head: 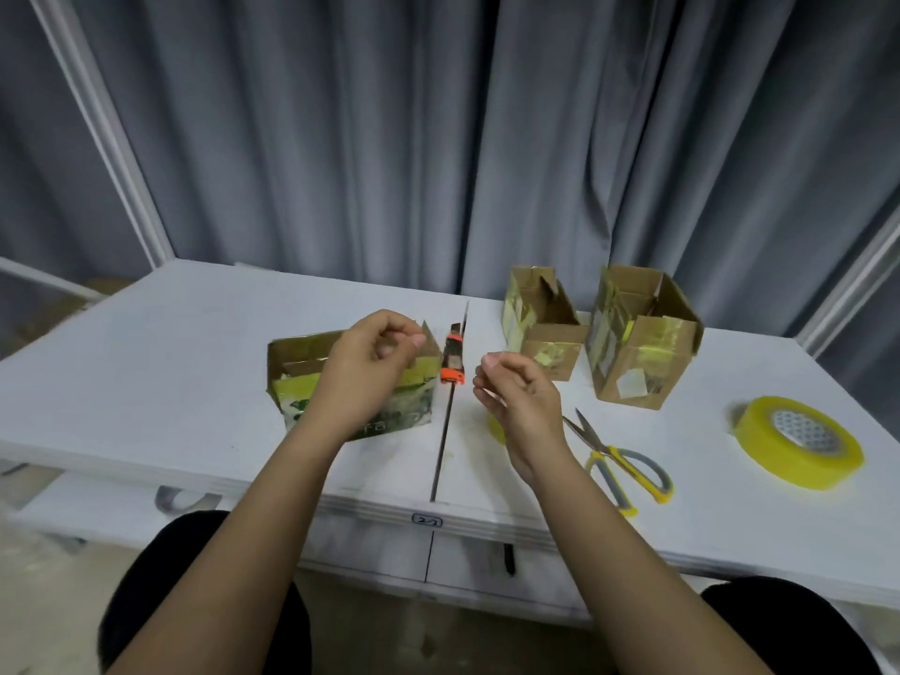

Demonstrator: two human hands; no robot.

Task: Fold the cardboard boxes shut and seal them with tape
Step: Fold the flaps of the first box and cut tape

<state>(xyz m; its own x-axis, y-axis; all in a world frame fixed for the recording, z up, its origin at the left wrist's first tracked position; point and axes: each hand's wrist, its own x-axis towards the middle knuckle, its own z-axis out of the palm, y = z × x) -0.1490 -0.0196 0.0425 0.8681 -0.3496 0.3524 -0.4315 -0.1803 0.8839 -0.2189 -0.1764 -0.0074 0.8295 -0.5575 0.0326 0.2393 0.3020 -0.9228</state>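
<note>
1. Nearest the camera are the two forearms. The left hand (375,355) is raised over the green-printed box (341,382), fingers curled, thumb and forefinger close together. Whether they pinch a strip of clear tape I cannot tell.
2. The right hand (516,392) hangs over the table's centre seam, fingers loosely curled the same way. Nothing definite shows between them, so I cannot tell whether it holds anything.
3. The green-printed box stands left of the seam, about midway between the table's near and far edges. Its mouth faces up, flaps still raised, and its long axis runs roughly parallel to the near edge.
4. An orange-handled tool (453,358) lies along the seam, just right of that box.
5. A partly hidden yellow roll (496,426) shows under the right hand.
6. The scissors (618,460) lie near the near edge, blades pointing toward the far-left.
7. Two brown boxes (545,324) (643,338) stand toward the far edge, open upward, unsealed.
8. A tape roll (798,440) lies flat toward the right edge.
9. Judged step: preparing to tape the left box. Next, its flaps need folding flat, then tape laid across the seam.
</note>
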